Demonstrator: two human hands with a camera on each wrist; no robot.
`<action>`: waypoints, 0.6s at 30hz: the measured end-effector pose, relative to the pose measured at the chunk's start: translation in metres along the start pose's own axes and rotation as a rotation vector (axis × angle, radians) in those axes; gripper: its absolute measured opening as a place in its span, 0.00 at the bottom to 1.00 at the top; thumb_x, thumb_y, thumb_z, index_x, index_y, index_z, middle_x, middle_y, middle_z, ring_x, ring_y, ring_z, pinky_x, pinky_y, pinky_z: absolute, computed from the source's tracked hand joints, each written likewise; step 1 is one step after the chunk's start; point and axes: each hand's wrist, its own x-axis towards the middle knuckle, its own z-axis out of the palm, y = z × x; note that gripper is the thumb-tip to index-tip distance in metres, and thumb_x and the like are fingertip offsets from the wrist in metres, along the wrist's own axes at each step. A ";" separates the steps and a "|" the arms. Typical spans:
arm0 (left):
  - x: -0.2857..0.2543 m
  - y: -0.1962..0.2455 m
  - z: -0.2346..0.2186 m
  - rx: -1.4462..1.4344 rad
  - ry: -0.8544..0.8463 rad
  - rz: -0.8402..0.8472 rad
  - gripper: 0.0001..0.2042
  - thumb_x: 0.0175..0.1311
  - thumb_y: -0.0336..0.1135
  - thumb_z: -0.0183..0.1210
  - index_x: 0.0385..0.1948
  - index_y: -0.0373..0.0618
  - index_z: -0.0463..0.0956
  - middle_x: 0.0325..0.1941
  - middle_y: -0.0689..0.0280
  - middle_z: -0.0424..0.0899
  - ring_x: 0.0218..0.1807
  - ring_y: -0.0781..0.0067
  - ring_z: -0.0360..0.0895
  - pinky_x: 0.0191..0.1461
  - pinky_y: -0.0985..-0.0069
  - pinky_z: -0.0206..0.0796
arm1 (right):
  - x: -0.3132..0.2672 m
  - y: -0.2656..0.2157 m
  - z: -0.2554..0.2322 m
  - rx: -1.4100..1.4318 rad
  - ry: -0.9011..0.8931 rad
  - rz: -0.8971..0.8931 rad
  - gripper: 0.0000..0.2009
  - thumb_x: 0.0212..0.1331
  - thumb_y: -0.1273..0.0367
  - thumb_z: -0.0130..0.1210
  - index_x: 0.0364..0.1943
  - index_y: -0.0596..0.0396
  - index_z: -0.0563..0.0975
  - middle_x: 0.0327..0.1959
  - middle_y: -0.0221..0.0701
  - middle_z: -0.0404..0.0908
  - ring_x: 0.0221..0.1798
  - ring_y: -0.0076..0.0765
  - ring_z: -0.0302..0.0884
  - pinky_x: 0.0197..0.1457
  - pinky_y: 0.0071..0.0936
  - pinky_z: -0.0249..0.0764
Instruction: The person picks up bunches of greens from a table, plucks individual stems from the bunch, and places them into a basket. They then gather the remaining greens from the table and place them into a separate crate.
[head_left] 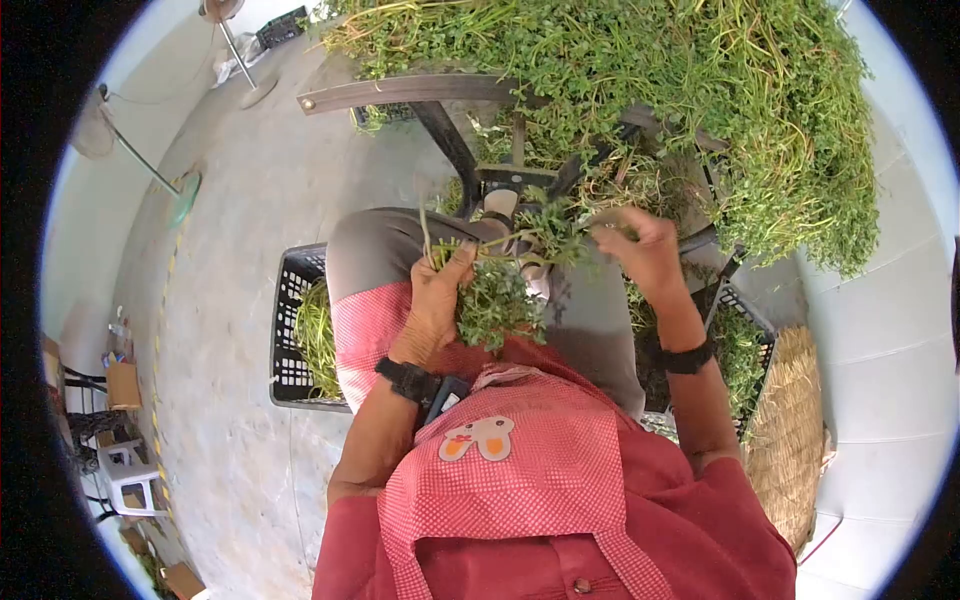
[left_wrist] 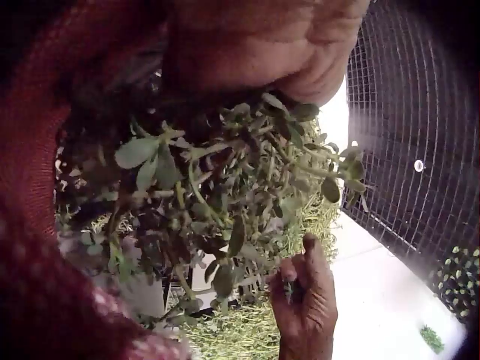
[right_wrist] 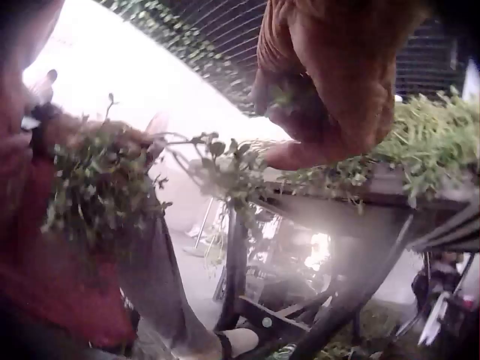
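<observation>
The left hand (head_left: 435, 300) grips a bunch of leafy green stems (head_left: 498, 305) above the lap, its leaves hanging below the fingers. From that bunch a longer sprig (head_left: 560, 232) reaches sideways toward the right hand (head_left: 648, 262). In the right wrist view, the right hand (right_wrist: 337, 90) has its fingers curled round a small green piece (right_wrist: 285, 96), with a fingertip close to the sprig (right_wrist: 236, 169); whether they touch I cannot tell. The left wrist view shows the bunch (left_wrist: 225, 187) under the left hand (left_wrist: 262, 45), and the right hand (left_wrist: 306, 307) beyond it.
A large heap of greens (head_left: 640, 90) covers the table ahead, whose curved edge (head_left: 400, 92) and dark legs face the knees. Black crates with greens stand at the left (head_left: 290, 385) and right (head_left: 765, 350). A woven straw mat (head_left: 790, 430) and a white stool (head_left: 128, 480) lie farther out.
</observation>
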 end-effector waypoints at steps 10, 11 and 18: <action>0.002 -0.004 -0.004 -0.070 -0.073 -0.052 0.08 0.56 0.37 0.62 0.23 0.46 0.77 0.20 0.77 0.72 0.22 0.86 0.61 0.27 0.85 0.53 | 0.008 0.024 0.042 -0.481 -0.312 -0.116 0.12 0.49 0.61 0.57 0.36 0.49 0.80 0.28 0.39 0.79 0.30 0.47 0.77 0.33 0.34 0.72; 0.001 -0.004 -0.004 -0.071 -0.069 -0.055 0.08 0.56 0.37 0.62 0.23 0.46 0.77 0.20 0.77 0.72 0.22 0.86 0.61 0.27 0.85 0.53 | 0.007 0.031 0.044 -0.480 -0.317 -0.114 0.12 0.49 0.61 0.57 0.36 0.49 0.80 0.28 0.39 0.79 0.30 0.47 0.77 0.33 0.34 0.72; -0.004 -0.012 0.009 0.036 -0.060 0.002 0.09 0.55 0.37 0.63 0.22 0.44 0.77 0.19 0.76 0.72 0.21 0.86 0.61 0.26 0.85 0.53 | -0.002 0.040 0.051 -0.237 -0.092 0.085 0.10 0.50 0.64 0.57 0.31 0.57 0.79 0.18 0.33 0.76 0.20 0.34 0.72 0.24 0.28 0.66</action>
